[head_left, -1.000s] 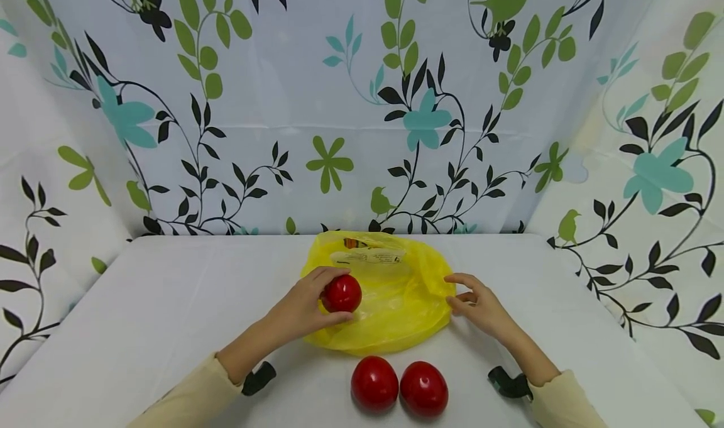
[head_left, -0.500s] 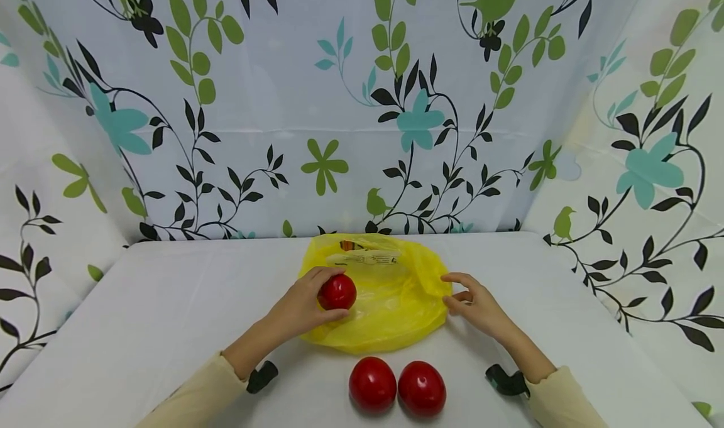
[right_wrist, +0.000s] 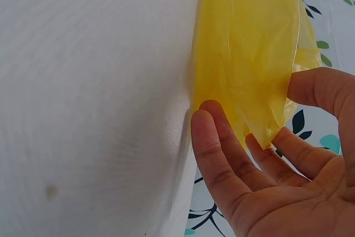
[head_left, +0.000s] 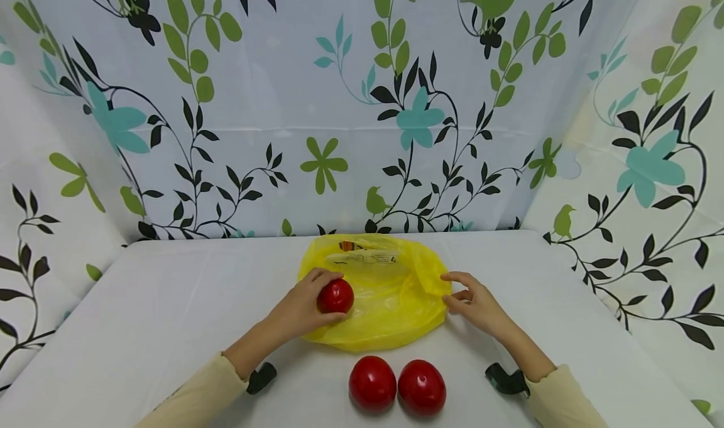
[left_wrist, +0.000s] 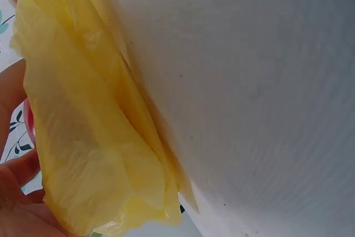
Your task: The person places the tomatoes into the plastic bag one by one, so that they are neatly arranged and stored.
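A yellow plastic bag (head_left: 390,315) lies spread on the white table, its mouth facing up. Over its left part, my left hand (head_left: 302,305) holds a shiny red round fruit (head_left: 336,296) between thumb and fingers. The left wrist view shows that hand behind the bag's side, the fruit mostly hidden. At the right edge of the bag is my right hand (head_left: 477,305); in the right wrist view its thumb and fingers (right_wrist: 208,142) sit on either side of the bag's edge. Two more red round fruits (head_left: 372,384) (head_left: 422,388) stand side by side in front of the bag.
The white table (head_left: 186,302) reaches back to a leaf-patterned curtain (head_left: 271,101), which also hangs at both sides. A dark wrist camera (head_left: 261,378) is strapped at the left wrist, another dark camera (head_left: 506,381) at the right.
The left hand has lowered the red fruit very slightly and shifted it a little left relative to the bag. The right hand stays at the bag's edge. The head view has shifted slightly.
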Demonstrator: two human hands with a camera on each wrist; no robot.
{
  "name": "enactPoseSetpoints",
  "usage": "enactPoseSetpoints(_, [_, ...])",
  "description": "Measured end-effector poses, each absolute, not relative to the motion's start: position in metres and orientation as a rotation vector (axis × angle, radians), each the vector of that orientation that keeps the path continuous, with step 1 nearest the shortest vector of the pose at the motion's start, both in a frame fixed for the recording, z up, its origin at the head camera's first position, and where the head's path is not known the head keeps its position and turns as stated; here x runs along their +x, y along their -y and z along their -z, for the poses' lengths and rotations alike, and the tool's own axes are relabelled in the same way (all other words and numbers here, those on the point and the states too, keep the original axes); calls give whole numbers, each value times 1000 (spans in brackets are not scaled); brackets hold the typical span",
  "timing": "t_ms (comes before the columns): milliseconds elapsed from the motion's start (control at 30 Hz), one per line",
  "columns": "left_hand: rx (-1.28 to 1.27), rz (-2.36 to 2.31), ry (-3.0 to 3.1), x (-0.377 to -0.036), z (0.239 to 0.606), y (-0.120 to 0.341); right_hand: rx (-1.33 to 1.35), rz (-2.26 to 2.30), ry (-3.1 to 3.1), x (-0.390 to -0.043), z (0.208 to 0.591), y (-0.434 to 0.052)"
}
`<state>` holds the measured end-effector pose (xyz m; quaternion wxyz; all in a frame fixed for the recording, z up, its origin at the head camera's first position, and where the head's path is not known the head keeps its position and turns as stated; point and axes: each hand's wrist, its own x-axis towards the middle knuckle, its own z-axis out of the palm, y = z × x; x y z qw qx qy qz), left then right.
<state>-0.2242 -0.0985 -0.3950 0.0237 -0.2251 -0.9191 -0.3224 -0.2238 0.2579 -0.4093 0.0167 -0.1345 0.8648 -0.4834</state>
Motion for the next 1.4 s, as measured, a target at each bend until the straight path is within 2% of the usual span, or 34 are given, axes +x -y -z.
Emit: enactPoseSetpoints(1400, [-723,973,3002,-220,396,104,-458,1497,-2673,-226,413,-260])
